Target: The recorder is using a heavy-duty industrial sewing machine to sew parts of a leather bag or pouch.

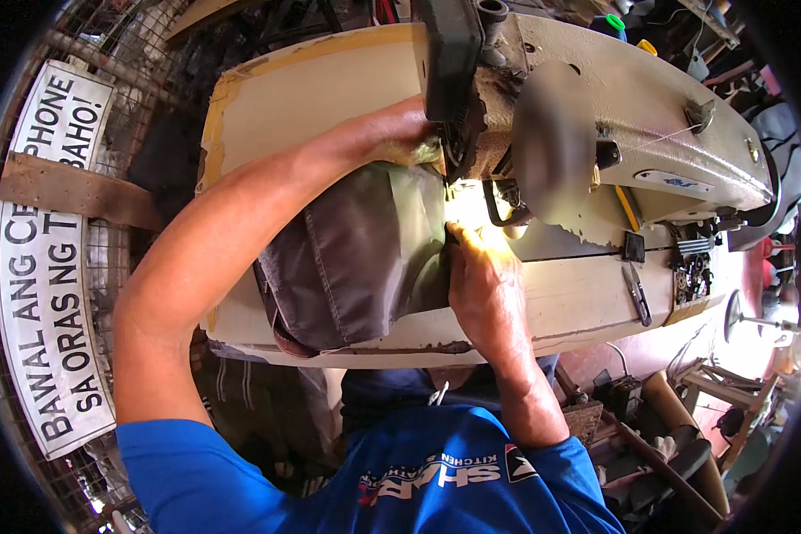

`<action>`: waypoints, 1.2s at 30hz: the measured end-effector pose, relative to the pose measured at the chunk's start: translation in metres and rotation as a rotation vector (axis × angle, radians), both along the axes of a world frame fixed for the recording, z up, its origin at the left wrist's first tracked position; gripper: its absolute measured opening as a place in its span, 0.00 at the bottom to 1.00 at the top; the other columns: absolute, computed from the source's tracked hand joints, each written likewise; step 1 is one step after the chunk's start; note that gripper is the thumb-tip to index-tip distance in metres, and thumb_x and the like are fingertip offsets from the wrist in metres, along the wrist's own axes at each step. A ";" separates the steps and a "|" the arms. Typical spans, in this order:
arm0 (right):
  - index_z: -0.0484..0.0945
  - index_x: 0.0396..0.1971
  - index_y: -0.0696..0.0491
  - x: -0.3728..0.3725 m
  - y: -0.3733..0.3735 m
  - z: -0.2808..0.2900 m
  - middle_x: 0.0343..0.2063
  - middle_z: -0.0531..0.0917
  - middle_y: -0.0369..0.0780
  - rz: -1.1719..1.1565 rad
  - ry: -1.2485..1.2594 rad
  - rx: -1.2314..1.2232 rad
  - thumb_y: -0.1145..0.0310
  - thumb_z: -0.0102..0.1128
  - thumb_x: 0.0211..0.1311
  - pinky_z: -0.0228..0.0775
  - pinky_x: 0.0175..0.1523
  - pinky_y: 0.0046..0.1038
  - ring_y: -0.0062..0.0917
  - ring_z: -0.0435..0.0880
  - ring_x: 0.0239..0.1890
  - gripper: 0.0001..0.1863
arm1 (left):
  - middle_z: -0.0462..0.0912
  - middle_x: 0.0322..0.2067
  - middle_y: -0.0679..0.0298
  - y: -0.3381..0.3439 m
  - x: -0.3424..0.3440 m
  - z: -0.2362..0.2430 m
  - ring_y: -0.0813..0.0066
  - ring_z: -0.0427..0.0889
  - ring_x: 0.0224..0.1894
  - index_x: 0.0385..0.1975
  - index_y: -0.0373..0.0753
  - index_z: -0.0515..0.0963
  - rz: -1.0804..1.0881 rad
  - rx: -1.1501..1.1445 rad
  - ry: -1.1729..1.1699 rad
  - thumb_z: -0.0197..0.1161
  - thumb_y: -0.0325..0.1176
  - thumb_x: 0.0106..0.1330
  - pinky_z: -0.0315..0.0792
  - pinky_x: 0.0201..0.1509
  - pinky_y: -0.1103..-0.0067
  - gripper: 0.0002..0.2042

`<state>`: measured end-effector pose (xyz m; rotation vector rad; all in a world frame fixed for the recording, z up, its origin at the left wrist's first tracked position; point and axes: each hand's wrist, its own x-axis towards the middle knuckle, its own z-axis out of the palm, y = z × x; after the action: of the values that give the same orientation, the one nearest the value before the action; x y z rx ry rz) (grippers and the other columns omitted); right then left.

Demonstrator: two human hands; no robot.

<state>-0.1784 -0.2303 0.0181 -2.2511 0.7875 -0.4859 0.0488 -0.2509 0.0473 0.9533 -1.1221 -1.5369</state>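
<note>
A dark grey fabric piece, looking like a bag with a stitched seam, lies bunched on the sewing table under the head of a sewing machine. My right hand has its fingers bent and pressed together on the fabric's right edge, close to the brightly lit needle area. Reaching round the far side of the fabric, my left hand touches its upper edge. The machine head hides most of the left fingers. Between the two hands, the fabric's edge runs beside the needle area, where glare blurs the details.
On the pale sewing table, thread snips lie right of my right hand, near a tray of small metal parts. A yellow-handled tool rests by the machine. Wire mesh with a sign stands at left.
</note>
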 end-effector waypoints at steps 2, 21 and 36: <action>0.78 0.46 0.61 0.001 0.001 0.000 0.41 0.81 0.55 -0.015 0.011 -0.020 0.81 0.54 0.60 0.72 0.51 0.42 0.50 0.80 0.45 0.14 | 0.81 0.42 0.63 -0.006 0.001 -0.002 0.73 0.81 0.46 0.47 0.36 0.78 -0.010 -0.002 -0.050 0.62 0.39 0.69 0.76 0.50 0.73 0.14; 0.79 0.44 0.60 0.002 0.002 -0.005 0.39 0.82 0.53 -0.046 0.021 -0.001 0.79 0.57 0.60 0.74 0.49 0.41 0.50 0.81 0.43 0.13 | 0.80 0.37 0.57 -0.016 0.011 -0.009 0.64 0.78 0.48 0.39 0.38 0.80 -0.014 -0.168 -0.968 0.60 0.37 0.68 0.71 0.55 0.65 0.09; 0.82 0.38 0.58 -0.004 -0.004 -0.006 0.38 0.82 0.51 0.051 -0.025 -0.190 0.77 0.58 0.58 0.73 0.47 0.42 0.49 0.80 0.41 0.08 | 0.77 0.50 0.49 0.109 -0.084 0.012 0.55 0.72 0.59 0.49 0.32 0.75 0.098 -0.315 -1.622 0.60 0.34 0.60 0.61 0.69 0.62 0.19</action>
<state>-0.1825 -0.2342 0.0121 -2.4289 0.6940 -0.5847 -0.0356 -0.1418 0.0592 2.0144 -2.1960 -0.1764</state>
